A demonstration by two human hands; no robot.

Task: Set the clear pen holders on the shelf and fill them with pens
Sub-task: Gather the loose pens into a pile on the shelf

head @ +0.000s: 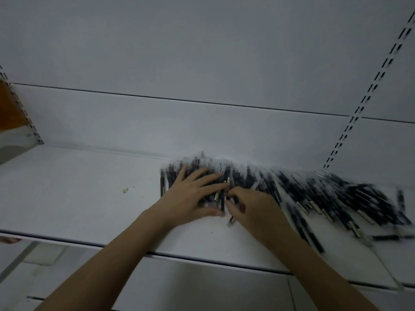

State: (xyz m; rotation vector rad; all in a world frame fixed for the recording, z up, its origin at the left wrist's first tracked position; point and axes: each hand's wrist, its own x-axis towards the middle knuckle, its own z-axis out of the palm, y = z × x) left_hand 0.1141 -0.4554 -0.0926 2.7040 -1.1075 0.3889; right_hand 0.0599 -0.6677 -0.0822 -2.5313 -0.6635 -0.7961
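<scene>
The pens (280, 189) are lying in a long dark heap along the back of the shelf (78, 194), against its rear wall. At the heap's left end the left hand (190, 196) is pressing flat with fingers spread wide, probably corralling them. Just beside it, the right hand (249, 207) is curling its fingers around a few pens, seemingly gathering a bunch. No clear holders are showing.

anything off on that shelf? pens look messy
Yes. The pens lie loose in a long heap along the back of the shelf, fanned at mixed angles, some strays toward the front edge at right. No clear holder is visible. Left hand rests flat on the pile; right hand pinches pens. Small debris sits left of the pile.
</scene>
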